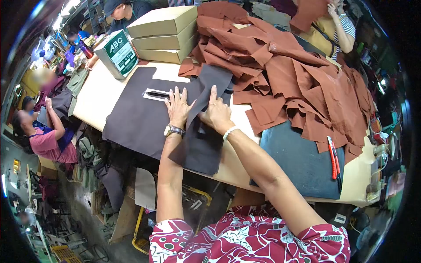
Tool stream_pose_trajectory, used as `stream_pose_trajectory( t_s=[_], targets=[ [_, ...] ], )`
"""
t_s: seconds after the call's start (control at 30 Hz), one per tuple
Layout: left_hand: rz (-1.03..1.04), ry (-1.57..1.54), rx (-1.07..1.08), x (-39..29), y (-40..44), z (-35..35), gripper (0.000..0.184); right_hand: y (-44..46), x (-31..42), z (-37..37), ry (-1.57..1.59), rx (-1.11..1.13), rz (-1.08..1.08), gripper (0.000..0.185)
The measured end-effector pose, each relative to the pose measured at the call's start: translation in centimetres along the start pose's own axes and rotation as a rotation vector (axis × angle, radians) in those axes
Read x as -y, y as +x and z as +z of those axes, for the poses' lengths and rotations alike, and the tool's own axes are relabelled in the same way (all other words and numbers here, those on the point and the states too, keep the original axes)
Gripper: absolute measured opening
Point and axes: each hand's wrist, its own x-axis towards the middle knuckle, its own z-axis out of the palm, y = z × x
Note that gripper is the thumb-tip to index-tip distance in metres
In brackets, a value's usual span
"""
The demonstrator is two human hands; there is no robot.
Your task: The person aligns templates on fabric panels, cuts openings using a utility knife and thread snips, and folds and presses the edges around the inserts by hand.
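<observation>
My left hand lies flat with fingers spread on a large dark grey fabric panel, a watch on its wrist. By its fingertips is a small white rectangular piece with a long black shape on it; I cannot tell whether that is a slot or an object. My right hand has its index finger stretched along a folded dark fabric piece, its other fingers curled on the cloth. This piece overlaps the panel's right side, and one flap rises between my forearms.
Reddish-brown fabric pieces are heaped at the right. A red utility knife and a dark pen-like tool lie on a dark cutting mat. Stacked cardboard boxes and a green-and-white ABC box stand behind. Other people work around the table.
</observation>
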Motion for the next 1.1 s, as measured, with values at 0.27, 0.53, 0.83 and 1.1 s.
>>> stream_pose_trajectory(
  t_s=[0.27,0.53,0.83,1.1],
  targets=[
    [-0.097,-0.124,0.112,-1.8,-0.4,-3.1,0.096,3.3,-6.6,-2.4,0.216,-0.061,0.07,0.088],
    [-0.106,-0.096,0.111,-1.8,-0.4,-3.1,0.095,-0.5,-8.2,-6.3,0.486,-0.294,-0.053,0.069],
    [-0.117,-0.085,0.061,-1.5,-0.2,-2.2,0.077,-5.1,-2.8,-5.2,0.505,-0.087,-0.222,0.053],
    [-0.073,-0.028,0.059,-1.2,0.0,-1.8,0.074,-3.0,-2.2,-2.8,0.43,-0.019,-0.087,0.058]
  ],
)
